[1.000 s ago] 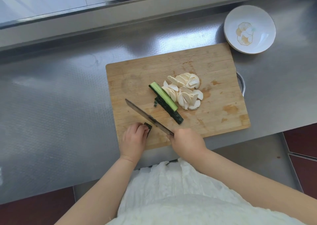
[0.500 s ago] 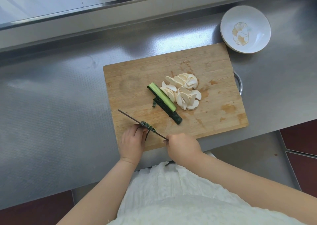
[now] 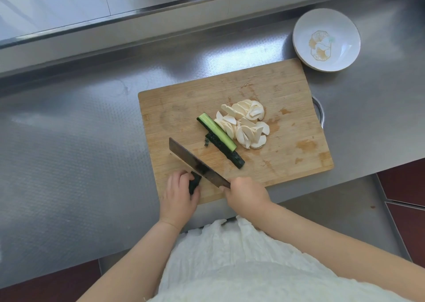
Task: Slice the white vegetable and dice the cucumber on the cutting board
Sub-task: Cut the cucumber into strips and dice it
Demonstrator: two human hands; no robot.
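Note:
A wooden cutting board (image 3: 184,108) lies on the steel counter. A pile of white vegetable slices (image 3: 245,124) sits at its middle, with two long cucumber strips (image 3: 218,133) lying against the pile's left side. At the board's near left corner my left hand (image 3: 178,198) holds a short dark cucumber piece (image 3: 195,183) with curled fingers. My right hand (image 3: 245,194) grips the handle of a cleaver (image 3: 195,162), whose blade slants up-left right beside the piece, its flat side showing.
A white bowl (image 3: 326,40) with a gold pattern stands past the board's far right corner. A metal ring (image 3: 319,113) shows at the board's right edge. A raised steel ledge (image 3: 161,25) runs along the back. The counter's front edge is close to my body.
The cleaver has tilted from edge-on back to showing its flat side, still next to the cucumber piece. My left hand stays on that piece.

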